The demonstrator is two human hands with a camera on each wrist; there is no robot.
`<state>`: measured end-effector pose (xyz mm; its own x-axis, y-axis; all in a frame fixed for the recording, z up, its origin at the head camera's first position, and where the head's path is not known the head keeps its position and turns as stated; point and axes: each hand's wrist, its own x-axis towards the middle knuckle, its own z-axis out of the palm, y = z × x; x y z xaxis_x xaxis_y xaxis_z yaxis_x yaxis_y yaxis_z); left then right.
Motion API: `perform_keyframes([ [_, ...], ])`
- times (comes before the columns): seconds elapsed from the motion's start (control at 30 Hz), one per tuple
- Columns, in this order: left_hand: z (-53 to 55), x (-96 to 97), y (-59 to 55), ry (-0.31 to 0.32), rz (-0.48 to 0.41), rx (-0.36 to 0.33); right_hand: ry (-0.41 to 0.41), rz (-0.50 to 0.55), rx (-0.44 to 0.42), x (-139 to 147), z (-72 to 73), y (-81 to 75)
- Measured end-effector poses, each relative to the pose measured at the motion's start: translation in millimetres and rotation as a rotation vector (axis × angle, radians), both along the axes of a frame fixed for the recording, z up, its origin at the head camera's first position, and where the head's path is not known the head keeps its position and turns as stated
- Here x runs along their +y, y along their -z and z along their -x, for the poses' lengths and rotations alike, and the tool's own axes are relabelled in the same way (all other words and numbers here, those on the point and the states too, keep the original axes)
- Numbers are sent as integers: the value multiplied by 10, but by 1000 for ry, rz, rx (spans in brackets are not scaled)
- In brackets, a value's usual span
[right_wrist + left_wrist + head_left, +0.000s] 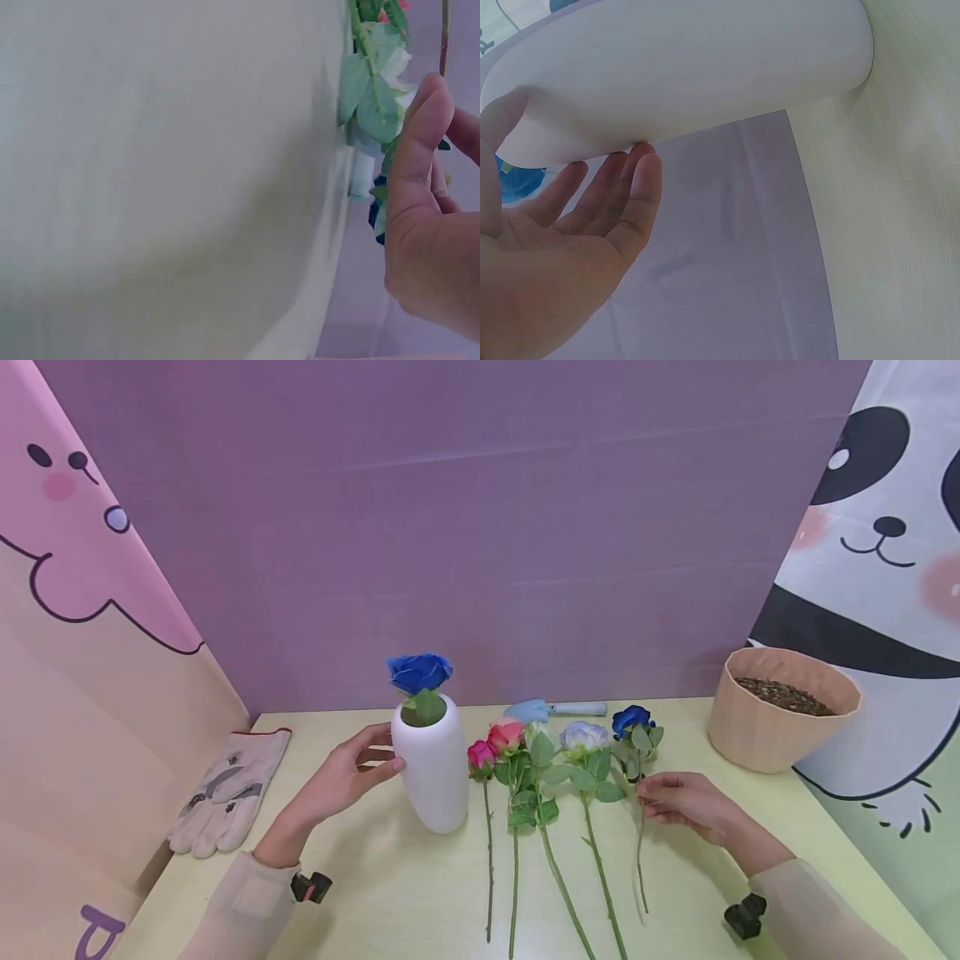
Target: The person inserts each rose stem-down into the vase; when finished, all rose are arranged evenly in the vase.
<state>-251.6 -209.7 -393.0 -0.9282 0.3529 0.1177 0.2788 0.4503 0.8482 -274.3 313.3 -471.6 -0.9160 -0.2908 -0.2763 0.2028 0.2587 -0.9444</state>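
Note:
My left hand (pixel 341 785) holds the white vase (pixel 438 777) near its mouth, thumb on the near side and fingers behind. In the left wrist view its fingertips (pixel 646 176) meet the wall of the vase (pixel 705 67). A blue rose (pixel 420 674) stands in the vase, its stem hidden inside. With thumb and fingers, my right hand (pixel 686 806) pinches the stem of a dark blue rose (pixel 632 720) at the right end of the row. That stem (pixel 444 37) crosses above the thumb of the right hand (pixel 427 217) in the right wrist view.
Between the hands lie a magenta rose (pixel 482 756), a coral-red rose (pixel 506 735), a white rose (pixel 538 735) and a pale lilac flower (pixel 585 737). Behind them is a blue trowel (pixel 528 710). Work gloves (pixel 232 793) lie left; a soil-filled peach pot (pixel 738 727) stands right.

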Motion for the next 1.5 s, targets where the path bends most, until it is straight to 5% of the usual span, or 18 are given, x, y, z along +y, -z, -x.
perform_keyframes([
  [0.43,-4,9,4,-6,2,3,40,-27,126,-214,-5,-248],
  [1.0,-2,19,26,-19,13,4,118,-9,190,-573,-22,-516],
  [1.5,-10,23,-6,-10,12,18,202,151,251,-812,18,-764],
])
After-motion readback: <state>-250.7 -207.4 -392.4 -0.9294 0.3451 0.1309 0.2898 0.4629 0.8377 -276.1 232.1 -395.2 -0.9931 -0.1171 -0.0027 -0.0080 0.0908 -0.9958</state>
